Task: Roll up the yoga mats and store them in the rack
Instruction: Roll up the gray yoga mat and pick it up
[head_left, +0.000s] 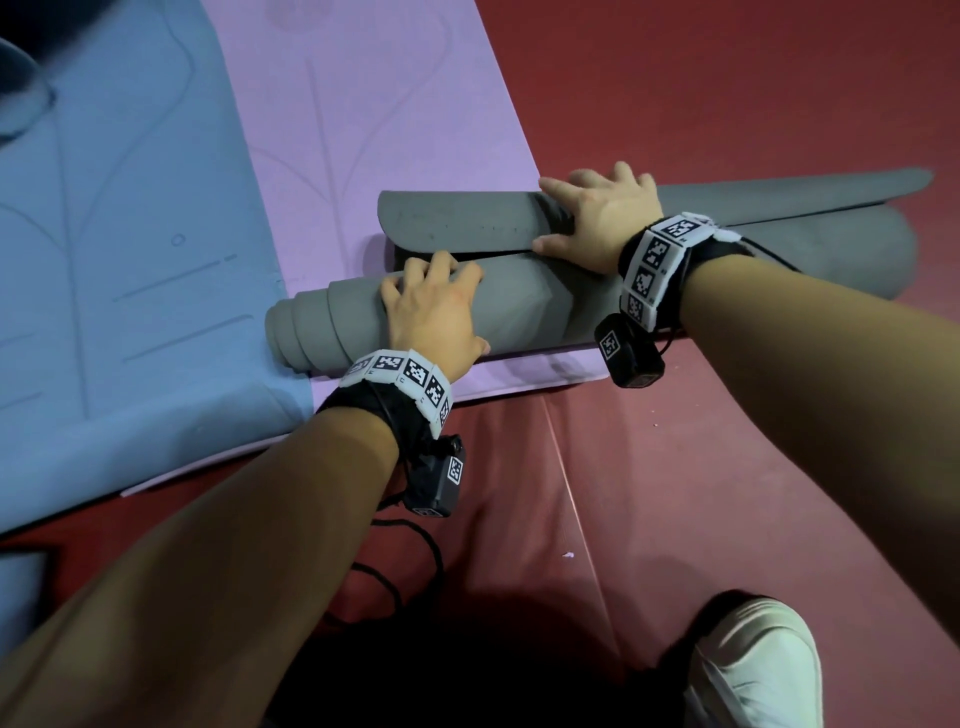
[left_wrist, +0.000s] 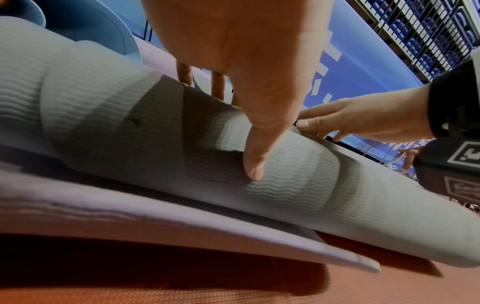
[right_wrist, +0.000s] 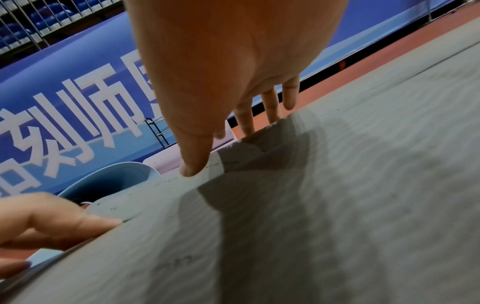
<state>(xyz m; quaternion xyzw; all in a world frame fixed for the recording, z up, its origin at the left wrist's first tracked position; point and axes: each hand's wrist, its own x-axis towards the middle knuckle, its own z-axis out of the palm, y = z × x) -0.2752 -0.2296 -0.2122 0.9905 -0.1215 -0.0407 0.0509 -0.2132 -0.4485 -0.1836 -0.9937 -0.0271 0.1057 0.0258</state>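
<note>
A grey yoga mat (head_left: 519, 306) lies almost fully rolled across the near end of a flat purple mat (head_left: 389, 130) and onto the red floor. Its layers step out unevenly at the left end. The mat's loose end flap (head_left: 467, 221) lies flat on the far side. My left hand (head_left: 447, 312) presses on top of the roll near its left end, thumb (left_wrist: 255, 168) on the near face. My right hand (head_left: 587, 218) rests spread on the flap where it meets the roll, thumb (right_wrist: 192, 166) at the flap's edge. A blue mat (head_left: 130, 234) lies flat on the left.
The blue mat's far end curls up at the upper left (head_left: 21, 88). A black wire frame (right_wrist: 158, 131) stands beyond the purple mat before a blue banner (right_wrist: 78, 102). Red floor (head_left: 727, 104) spreads right and near. My white shoe (head_left: 753, 665) is at the bottom right.
</note>
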